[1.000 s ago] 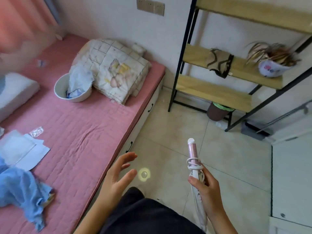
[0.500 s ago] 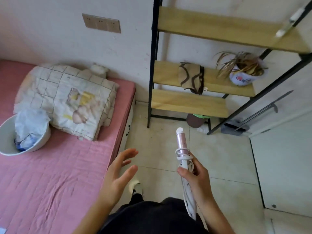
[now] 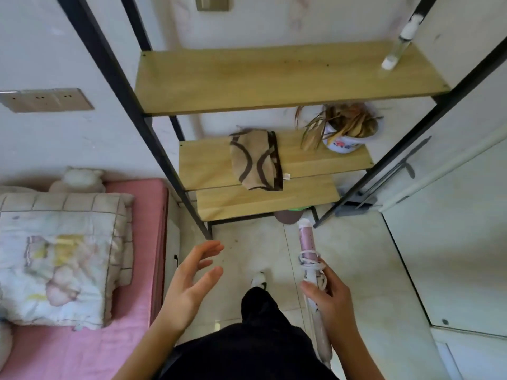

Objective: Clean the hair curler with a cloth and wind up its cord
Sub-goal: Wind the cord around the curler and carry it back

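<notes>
View's swung off the bed [image 3: 142,349] & onto the shelf rack [image 3: 274,80]; a sec ago most of the pink mattress, a white bowl & a blue cloth were in front of me, now only the bed corner w/ the folded quilt [image 3: 60,259] shows at left; rack fills the top & middle, so I've turned & stepped toward it.

My right hand [image 3: 333,300] is closed round the curler [image 3: 307,242], same upright hold as before; pink barrel points up & away, white tip near the rack's bottom board; white handle runs down thru my fist & out below. Cord [image 3: 311,263] is looped round the barrel just above my thumb, touching my fingertips; looks wound already, tho I can't tell if the plug end is tucked.

My left hand [image 3: 192,281] is open, fingers spread, holding nothing; hangs over the floor [image 3: 356,256] between bed edge & my leg, well apart from the curler; barely changed vs. a sec ago.

What it means, imo: wiping & winding seem done, this is the put-away bit. Middle shelf has a brown patterned cloth [image 3: 256,160] draped over its front edge & a plant pot [image 3: 345,135] at right; top board is mostly bare, so that's likely where it goes; bare gap between cloth & pot could do too.
</notes>
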